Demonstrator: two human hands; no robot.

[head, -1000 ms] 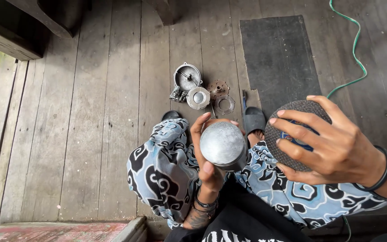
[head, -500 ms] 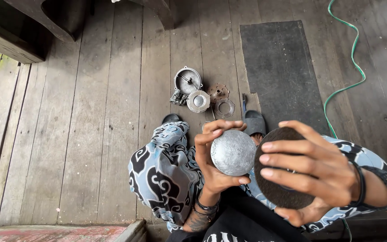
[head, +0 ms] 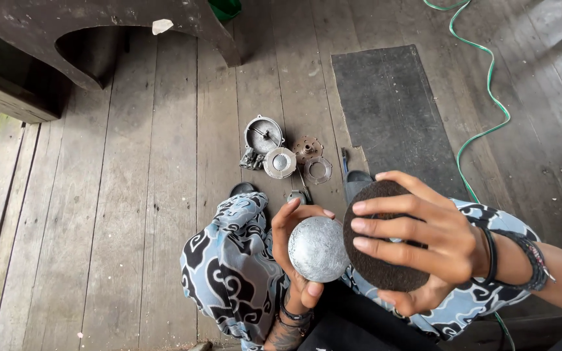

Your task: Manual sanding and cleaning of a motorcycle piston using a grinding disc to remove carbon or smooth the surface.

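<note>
The left hand [head: 297, 253] cups a round grey metal cap [head: 319, 249], fingers curled behind it and thumb below, a closed grip on its rim. Just beside it, touching or nearly so, the right hand [head: 424, 244] holds a dark abrasive disc [head: 375, 260] on edge, four fingers spread across its face and the thumb under it. Both are held above the lap, over patterned blue trousers [head: 229, 266].

To do this well, I judge the cap should stay seated deep in the palm, and the disc be pinched nearer its rim so the face meets the metal flat rather than skidding off the dome.

Beyond the grip, metal parts [head: 281, 149] lie on the plank floor [head: 131, 195], a dark mat [head: 391, 110] past them, and a green cord [head: 486, 97] further off.
</note>
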